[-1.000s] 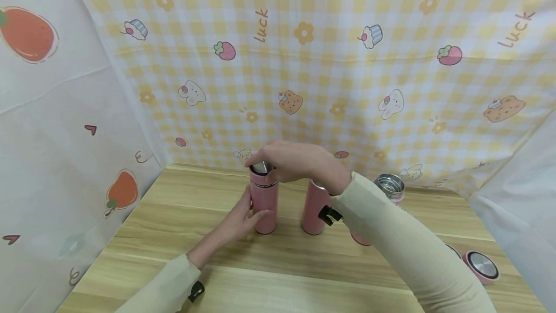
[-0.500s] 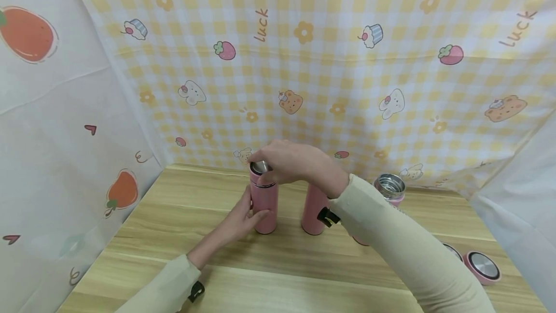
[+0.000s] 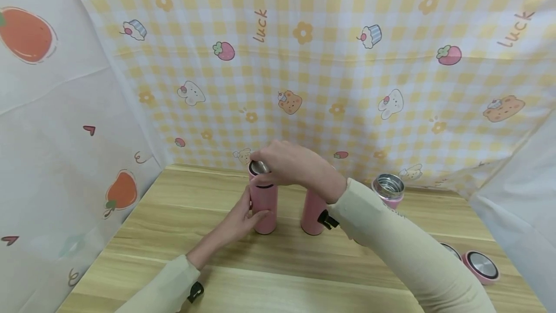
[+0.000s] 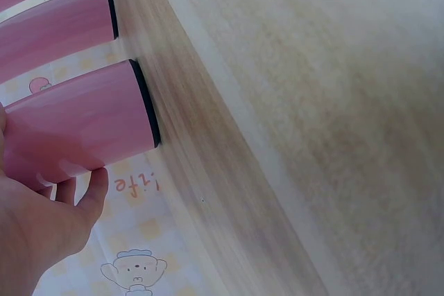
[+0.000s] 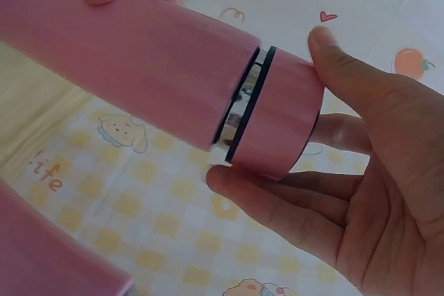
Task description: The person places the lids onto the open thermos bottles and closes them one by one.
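A pink thermos bottle (image 3: 264,209) stands upright on the wood-grain table, left of two others. My left hand (image 3: 236,219) grips its lower body, the thumb across the front in the head view. From above, my right hand (image 3: 291,164) holds the pink, steel-topped lid (image 3: 259,167) between thumb and fingers. In the right wrist view a narrow band of the silver neck (image 5: 239,105) shows between the lid (image 5: 284,112) and the body. The left wrist view shows the left hand's fingers (image 4: 97,188) bent around the bottle beside its dark base.
A second pink bottle (image 3: 312,214) stands to the right, its top hidden by the right arm. Beyond it is a lidless bottle (image 3: 389,191) with a bare steel mouth. Two loose lids lie at right, one lid (image 3: 482,267) fully visible. A checked curtain (image 3: 304,71) hangs behind.
My right hand has turned slightly at the lid, its thumb shifting left across the front and its index finger a little right. My left hand and the bottle have stayed in place.
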Motion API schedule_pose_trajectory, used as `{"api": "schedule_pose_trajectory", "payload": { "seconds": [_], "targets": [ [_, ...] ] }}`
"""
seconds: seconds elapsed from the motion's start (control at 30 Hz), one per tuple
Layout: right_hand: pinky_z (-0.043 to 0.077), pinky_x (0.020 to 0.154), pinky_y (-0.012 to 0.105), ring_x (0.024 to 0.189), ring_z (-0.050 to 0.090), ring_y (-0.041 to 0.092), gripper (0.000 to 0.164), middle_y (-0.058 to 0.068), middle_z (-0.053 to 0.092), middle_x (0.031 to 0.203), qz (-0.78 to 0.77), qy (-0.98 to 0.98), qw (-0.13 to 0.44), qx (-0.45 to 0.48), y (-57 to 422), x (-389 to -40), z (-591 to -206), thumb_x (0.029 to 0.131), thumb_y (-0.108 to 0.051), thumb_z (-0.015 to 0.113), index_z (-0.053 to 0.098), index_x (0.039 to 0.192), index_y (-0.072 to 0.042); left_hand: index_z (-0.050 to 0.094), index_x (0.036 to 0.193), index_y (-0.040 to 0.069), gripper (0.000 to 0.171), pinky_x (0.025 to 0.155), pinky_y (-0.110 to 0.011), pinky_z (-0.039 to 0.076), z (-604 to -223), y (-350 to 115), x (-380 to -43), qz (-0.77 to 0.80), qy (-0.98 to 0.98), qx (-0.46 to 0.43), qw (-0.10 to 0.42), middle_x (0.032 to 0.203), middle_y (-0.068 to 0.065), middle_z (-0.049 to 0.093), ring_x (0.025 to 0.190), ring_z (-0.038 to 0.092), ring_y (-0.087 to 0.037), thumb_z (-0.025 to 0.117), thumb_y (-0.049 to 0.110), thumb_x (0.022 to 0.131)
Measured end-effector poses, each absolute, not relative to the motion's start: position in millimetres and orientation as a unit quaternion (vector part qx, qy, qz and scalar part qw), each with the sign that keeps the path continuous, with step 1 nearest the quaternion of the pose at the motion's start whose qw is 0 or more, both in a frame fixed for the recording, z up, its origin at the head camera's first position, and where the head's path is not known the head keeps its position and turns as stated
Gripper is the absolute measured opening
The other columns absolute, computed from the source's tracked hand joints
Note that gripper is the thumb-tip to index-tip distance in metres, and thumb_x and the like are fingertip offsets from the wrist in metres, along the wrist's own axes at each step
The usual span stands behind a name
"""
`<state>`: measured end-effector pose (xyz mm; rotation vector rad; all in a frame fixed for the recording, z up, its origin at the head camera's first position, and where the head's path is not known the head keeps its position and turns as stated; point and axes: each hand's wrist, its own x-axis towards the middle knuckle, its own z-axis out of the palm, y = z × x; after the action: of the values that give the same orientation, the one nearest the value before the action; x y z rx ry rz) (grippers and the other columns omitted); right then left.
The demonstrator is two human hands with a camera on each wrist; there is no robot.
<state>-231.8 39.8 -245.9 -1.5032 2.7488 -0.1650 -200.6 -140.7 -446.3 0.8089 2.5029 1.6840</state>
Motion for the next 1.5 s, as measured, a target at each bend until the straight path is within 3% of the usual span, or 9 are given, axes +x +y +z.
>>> {"api": "schedule_pose_trajectory", "payload": {
  "seconds": [0.13,0.27,0.37,0.47,0.83,0.93,1.07,1.3,1.5],
  "targets": [
    [0.045,0.059,0.024,0.064,0.053,0.010,0.044,-0.001,0.062,0.082,-0.057,0.870,0.004,-0.490,45,-235,-248,0.092,-0.046,0.075,0.069,0.120,-0.012,0.005,0.161,0.014,0.082,0.111,-0.053,0.035,-447,-141,-201,0.538,0.804,0.255,0.008,0.162,-0.010,0.024,0.145,0.030,-0.027,0.062,0.022,0.104],
    [0.049,0.083,0.026,0.097,0.061,0.013,0.064,0.006,0.061,0.128,-0.085,0.841,0.035,-0.532,52,-241,-247,0.094,-0.034,0.076,0.051,0.150,-0.014,0.013,0.158,0.013,0.075,0.109,-0.051,0.038,-448,-142,-202,0.542,0.800,0.257,0.007,0.158,-0.010,0.030,0.141,0.036,-0.026,0.063,0.023,0.103],
    [0.046,0.097,0.028,0.128,0.052,0.019,0.063,0.011,0.044,0.153,-0.109,0.816,0.075,-0.562,55,-245,-244,0.095,-0.014,0.075,0.049,0.152,-0.019,0.016,0.157,0.012,0.072,0.107,-0.048,0.041,-447,-142,-202,0.544,0.798,0.260,0.006,0.154,-0.010,0.034,0.138,0.041,-0.024,0.064,0.022,0.103],
    [0.046,0.097,0.027,0.139,0.042,0.021,0.055,0.011,0.043,0.153,-0.113,0.806,0.099,-0.573,56,-246,-243,0.096,-0.001,0.069,0.056,0.147,-0.018,0.015,0.158,0.011,0.075,0.106,-0.047,0.042,-446,-141,-202,0.543,0.798,0.260,0.003,0.154,-0.011,0.035,0.136,0.042,-0.024,0.064,0.022,0.103],
    [0.050,0.083,0.023,0.130,0.049,0.012,0.047,0.002,0.055,0.141,-0.119,0.802,0.103,-0.577,55,-248,-244,0.095,0.007,0.065,0.065,0.137,-0.014,0.011,0.159,0.008,0.080,0.108,-0.049,0.040,-445,-140,-201,0.542,0.801,0.255,0.001,0.157,-0.013,0.031,0.139,0.040,-0.025,0.065,0.022,0.102],
    [0.050,0.079,0.024,0.117,0.055,0.010,0.046,0.000,0.056,0.138,-0.118,0.802,0.101,-0.577,55,-248,-243,0.095,0.007,0.065,0.065,0.136,-0.015,0.011,0.159,0.008,0.079,0.108,-0.050,0.040,-445,-140,-201,0.542,0.801,0.254,0.003,0.157,-0.013,0.031,0.139,0.039,-0.026,0.065,0.022,0.103],
    [0.050,0.081,0.024,0.108,0.057,0.011,0.045,0.000,0.058,0.134,-0.119,0.801,0.106,-0.576,55,-248,-242,0.095,0.006,0.066,0.065,0.136,-0.013,0.012,0.159,0.009,0.078,0.107,-0.050,0.040,-445,-140,-201,0.543,0.800,0.256,0.002,0.156,-0.012,0.032,0.138,0.041,-0.026,0.064,0.021,0.103],
    [0.050,0.087,0.027,0.113,0.056,0.012,0.043,-0.001,0.058,0.134,-0.120,0.806,0.106,-0.570,55,-247,-240,0.096,0.003,0.067,0.064,0.136,-0.013,0.013,0.159,0.009,0.078,0.106,-0.049,0.041,-445,-140,-202,0.547,0.795,0.262,-0.004,0.154,-0.011,0.034,0.136,0.043,-0.024,0.065,0.019,0.102],
    [0.050,0.080,0.026,0.097,0.058,0.013,0.042,0.003,0.060,0.129,-0.117,0.811,0.094,-0.565,54,-246,-241,0.096,0.003,0.066,0.065,0.135,-0.012,0.012,0.159,0.010,0.079,0.107,-0.049,0.041,-445,-141,-202,0.547,0.795,0.263,-0.005,0.155,-0.011,0.034,0.137,0.042,-0.025,0.065,0.019,0.102]
  ]
}}
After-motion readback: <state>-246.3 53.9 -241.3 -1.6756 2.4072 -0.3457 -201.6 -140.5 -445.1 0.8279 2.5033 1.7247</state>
